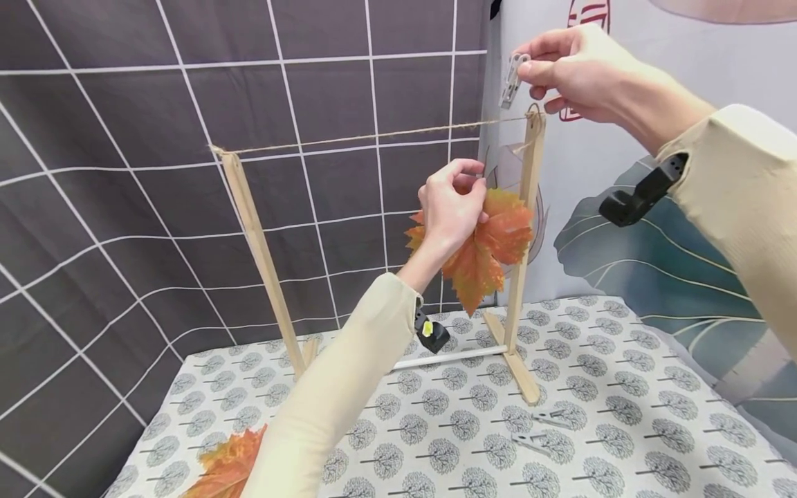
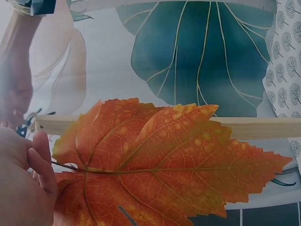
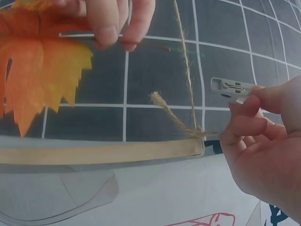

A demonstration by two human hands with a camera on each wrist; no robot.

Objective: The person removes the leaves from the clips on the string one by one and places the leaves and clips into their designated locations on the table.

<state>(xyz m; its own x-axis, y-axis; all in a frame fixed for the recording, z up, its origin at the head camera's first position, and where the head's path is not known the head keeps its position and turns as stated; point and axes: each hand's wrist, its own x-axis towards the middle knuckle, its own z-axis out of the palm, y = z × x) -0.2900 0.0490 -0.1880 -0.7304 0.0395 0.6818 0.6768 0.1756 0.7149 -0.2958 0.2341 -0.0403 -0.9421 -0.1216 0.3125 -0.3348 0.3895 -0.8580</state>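
Observation:
An orange artificial maple leaf [image 1: 482, 252] hangs from my left hand [image 1: 453, 200], whose thumb and fingers pinch its thin stem [image 3: 155, 47]. The leaf is below the twine [image 1: 386, 133] and in front of the right post, apart from the line. Higher up, my right hand [image 1: 575, 72] pinches a pale grey clothespin [image 1: 512, 81] between thumb and fingers, above the twine's right end. In the right wrist view the clothespin [image 3: 230, 88] points toward the twine without touching it. The left wrist view shows the leaf's veined face [image 2: 155, 160] beside the left hand [image 2: 21, 176].
The twine runs between a left wooden post [image 1: 261, 256] and a right wooden post [image 1: 524, 235], joined low by a white rod [image 1: 454, 357]. Two clothespins [image 1: 530, 443] lie on the tree-print tablecloth [image 1: 436, 429]. Another orange leaf [image 1: 227, 467] lies at front left, partly behind the left sleeve.

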